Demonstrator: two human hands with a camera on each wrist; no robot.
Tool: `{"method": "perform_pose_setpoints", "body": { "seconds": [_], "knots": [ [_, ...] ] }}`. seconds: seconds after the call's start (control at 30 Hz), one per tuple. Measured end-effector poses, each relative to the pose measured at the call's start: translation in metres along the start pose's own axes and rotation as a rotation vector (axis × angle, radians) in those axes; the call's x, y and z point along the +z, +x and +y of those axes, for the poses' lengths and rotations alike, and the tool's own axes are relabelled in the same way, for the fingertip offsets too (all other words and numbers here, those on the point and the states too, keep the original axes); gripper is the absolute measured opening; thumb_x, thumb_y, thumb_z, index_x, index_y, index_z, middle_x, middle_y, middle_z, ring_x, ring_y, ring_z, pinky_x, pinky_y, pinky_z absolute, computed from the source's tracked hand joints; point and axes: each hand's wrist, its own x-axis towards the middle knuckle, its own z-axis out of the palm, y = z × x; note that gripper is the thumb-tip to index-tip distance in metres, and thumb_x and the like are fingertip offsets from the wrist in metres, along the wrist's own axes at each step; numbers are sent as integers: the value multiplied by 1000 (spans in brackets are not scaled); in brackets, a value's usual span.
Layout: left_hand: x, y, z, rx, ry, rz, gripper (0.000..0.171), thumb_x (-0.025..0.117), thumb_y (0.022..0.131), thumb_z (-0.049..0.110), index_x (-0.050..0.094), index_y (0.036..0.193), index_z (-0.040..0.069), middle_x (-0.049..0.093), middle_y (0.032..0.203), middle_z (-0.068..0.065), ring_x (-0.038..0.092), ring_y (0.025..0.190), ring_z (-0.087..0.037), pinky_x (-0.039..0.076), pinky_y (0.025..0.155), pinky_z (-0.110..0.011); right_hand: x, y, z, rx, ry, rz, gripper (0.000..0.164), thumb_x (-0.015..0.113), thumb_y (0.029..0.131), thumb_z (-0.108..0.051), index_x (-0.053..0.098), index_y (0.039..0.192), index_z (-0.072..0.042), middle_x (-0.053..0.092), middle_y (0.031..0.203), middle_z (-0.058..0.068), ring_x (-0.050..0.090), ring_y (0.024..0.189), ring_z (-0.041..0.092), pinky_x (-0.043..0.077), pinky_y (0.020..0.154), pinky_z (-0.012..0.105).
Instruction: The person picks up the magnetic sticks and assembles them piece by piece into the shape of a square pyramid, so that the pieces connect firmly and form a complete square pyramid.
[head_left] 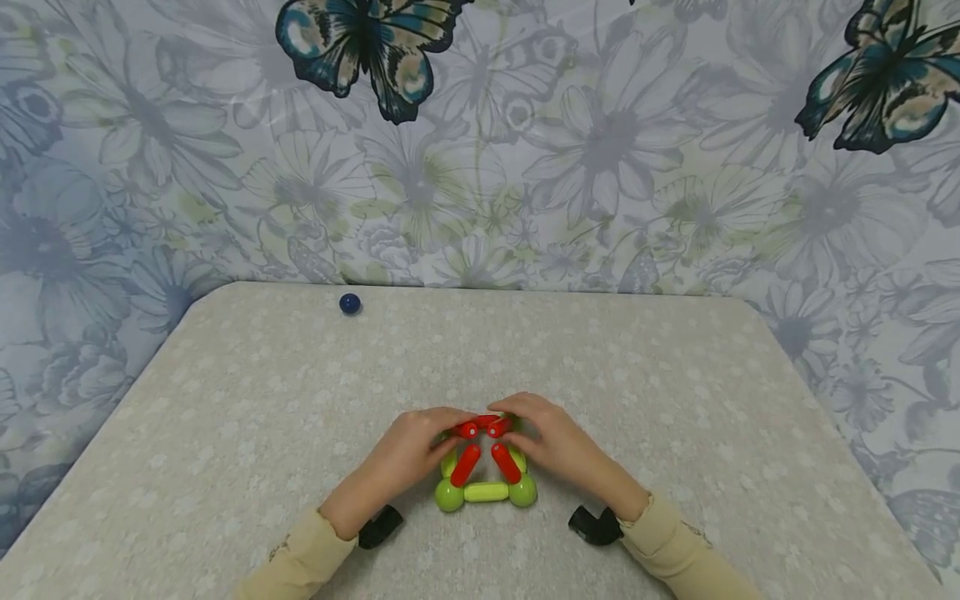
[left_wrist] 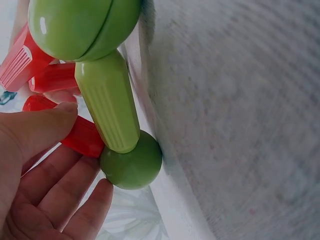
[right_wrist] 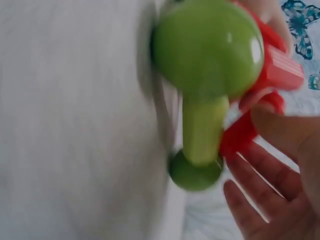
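Observation:
A toy frame of green balls (head_left: 449, 495) and light-green rods (head_left: 486, 492) sits on the table in front of me, with red rods slanting up from its corners. My left hand (head_left: 416, 440) pinches a red rod (left_wrist: 82, 136) at the far left corner, its thumb on top and a fingertip near the far green ball (left_wrist: 132, 162). On the other side, my right hand (head_left: 555, 435) pinches another red rod (right_wrist: 240, 132) rising by the far right ball (right_wrist: 196, 171). Two nearer red rods (head_left: 465, 465) lean inward between the hands, untouched.
A dark blue ball (head_left: 349, 304) lies near the table's back edge, left of centre. Black wrist devices (head_left: 381, 527) show under both forearms. Patterned cloth (head_left: 637, 367) covers the table, and a flowered wall (head_left: 480, 183) stands behind it.

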Motion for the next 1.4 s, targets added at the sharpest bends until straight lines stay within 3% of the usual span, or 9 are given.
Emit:
{"method": "perform_pose_setpoints", "body": {
  "seconds": [0.17, 0.27, 0.4, 0.8, 0.93, 1.03, 1.2, 1.27, 1.4],
  "knots": [
    [0, 0, 0, -23, -7, -12, 34, 73, 81, 5, 67, 114, 10, 66, 107, 1, 62, 96, -12, 50, 78, -28, -17, -8, -8, 91, 32, 21, 16, 68, 88, -19, 65, 102, -13, 60, 95, -6, 56, 86, 13, 48, 70, 32],
    [-1, -1, 1, -34, -5, -15, 34, 73, 81, 7, 67, 115, 11, 66, 108, 1, 61, 96, -12, 50, 78, -28, -21, -11, -11, 120, 92, -101, 11, 66, 89, -26, 67, 96, -17, 58, 87, -14, 53, 78, 7, 46, 64, 28],
    [-1, -1, 1, -32, -12, -11, 33, 73, 82, 8, 67, 114, 11, 66, 108, 1, 61, 96, -12, 50, 78, -28, -15, -12, -12, 111, 147, -235, 16, 64, 90, -29, 68, 96, -15, 59, 88, -13, 53, 77, 6, 47, 66, 27],
    [-1, -1, 3, -26, -27, 4, 32, 73, 82, 9, 67, 114, 9, 66, 109, -1, 61, 97, -13, 49, 78, -28, -8, -12, -10, 94, 155, -224, 14, 62, 91, -28, 68, 94, -16, 60, 88, -13, 53, 75, 7, 47, 65, 27],
    [-16, 0, -5, -16, -42, 4, 38, 73, 83, 11, 64, 119, 5, 62, 117, -5, 58, 106, -19, 46, 87, -33, -14, -13, -8, 82, 164, -213, 13, 62, 92, -27, 67, 98, -16, 59, 87, -13, 53, 75, 7, 46, 64, 26],
    [-46, 3, -26, -82, -71, 104, 40, 72, 84, 12, 61, 121, 3, 58, 122, -10, 53, 112, -25, 42, 93, -40, -20, -12, -6, 79, 144, -124, 13, 65, 90, -21, 66, 100, -13, 60, 90, -9, 55, 79, 11, 45, 62, 28],
    [-98, 13, -95, -335, -93, 357, 39, 65, 89, 11, 56, 126, -1, 54, 125, -19, 50, 112, -35, 41, 92, -47, -19, -5, 1, 34, 85, -11, 42, 71, 83, -9, 56, 123, -7, 56, 121, 2, 52, 109, 21, 46, 83, 37],
    [-109, 17, -124, -443, -88, 370, 44, 63, 91, 13, 50, 131, -1, 49, 130, -22, 47, 116, -38, 39, 93, -49, -14, -3, 5, 21, 98, -43, 50, 71, 83, -6, 52, 129, -6, 52, 129, 3, 47, 119, 21, 42, 92, 38],
    [-117, 25, -163, -600, -97, 291, 57, 62, 92, 16, 37, 141, 1, 34, 142, -24, 37, 124, -42, 35, 94, -53, -3, -2, 11, 40, 145, -119, 45, 70, 85, -8, 56, 127, -8, 55, 126, 0, 48, 119, 18, 39, 96, 34]
  ]
}}
